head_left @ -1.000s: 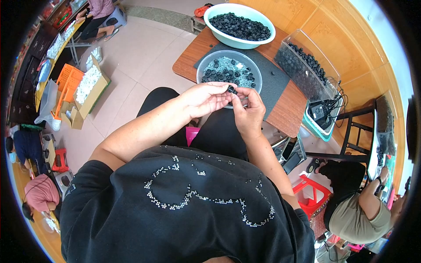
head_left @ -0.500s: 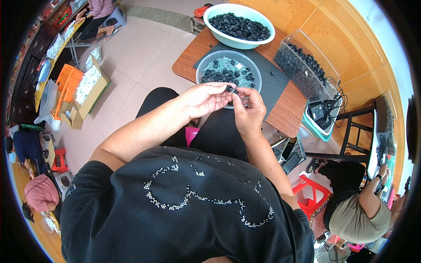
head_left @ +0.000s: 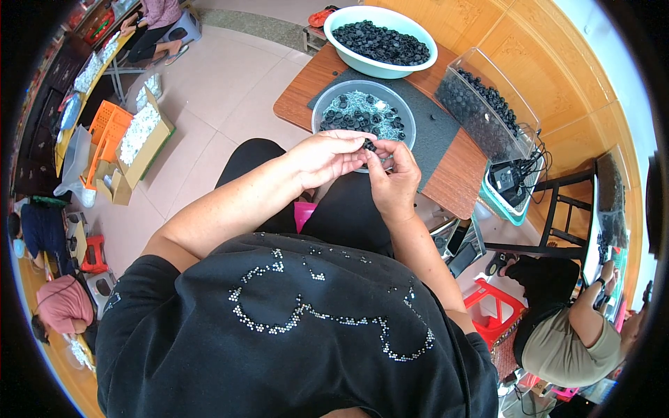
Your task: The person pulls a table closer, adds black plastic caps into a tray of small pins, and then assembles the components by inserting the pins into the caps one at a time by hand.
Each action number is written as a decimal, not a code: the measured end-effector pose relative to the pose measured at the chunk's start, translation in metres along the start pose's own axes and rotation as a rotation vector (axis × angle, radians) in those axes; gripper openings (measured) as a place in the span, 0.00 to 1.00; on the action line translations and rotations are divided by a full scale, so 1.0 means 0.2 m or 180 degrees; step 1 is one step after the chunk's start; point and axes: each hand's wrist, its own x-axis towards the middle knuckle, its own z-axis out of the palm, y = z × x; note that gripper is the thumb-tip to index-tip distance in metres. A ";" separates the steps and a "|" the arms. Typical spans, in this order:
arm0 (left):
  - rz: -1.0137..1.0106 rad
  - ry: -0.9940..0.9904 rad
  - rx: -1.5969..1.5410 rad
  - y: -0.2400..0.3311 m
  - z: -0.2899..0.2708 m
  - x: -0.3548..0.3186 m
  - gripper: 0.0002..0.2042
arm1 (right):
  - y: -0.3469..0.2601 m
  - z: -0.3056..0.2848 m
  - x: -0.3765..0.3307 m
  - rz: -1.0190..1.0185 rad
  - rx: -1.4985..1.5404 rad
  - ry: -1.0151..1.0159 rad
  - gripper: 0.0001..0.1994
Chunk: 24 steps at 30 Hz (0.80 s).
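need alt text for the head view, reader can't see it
A person's left hand and right hand pinch a small black part between them. Behind them is a clear bowl of black parts and thin blue-green pieces; nearby, a pale green basin on a brown table and a clear bin hold black parts.

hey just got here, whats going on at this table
The person's left hand and right hand hold a small black part at their fingertips; it is too small to make out in detail. Just beyond, on a brown wooden table, a clear round plastic bowl holds black pieces among thin, pale, shiny ones. Farther back, a pale green round basin is heaped with black pieces, and a clear rectangular plastic bin at right holds more.
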 end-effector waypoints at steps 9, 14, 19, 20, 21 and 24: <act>0.0152 0.0003 0.0370 0.02 0.01 -0.02 0.14 | -0.01 0.00 -0.01 0.0224 0.0085 -0.0053 0.09; 0.0187 0.0097 0.0413 0.02 0.02 -0.02 0.14 | -0.04 -0.01 0.01 -0.0013 0.0080 -0.0038 0.09; 0.0181 0.0100 0.0361 0.02 0.01 -0.02 0.13 | -0.05 -0.01 0.01 -0.0122 0.0151 -0.0012 0.08; 0.0186 0.0095 0.0360 0.02 0.01 -0.02 0.13 | -0.05 -0.01 0.01 -0.0118 0.0174 -0.0012 0.08; 0.0189 0.0097 0.0359 0.02 0.01 -0.02 0.13 | -0.05 -0.01 0.01 -0.0113 0.0198 -0.0012 0.08; 0.0133 0.0139 0.0323 0.02 0.01 -0.01 0.12 | 0.00 0.01 -0.01 0.0105 0.0523 0.0200 0.09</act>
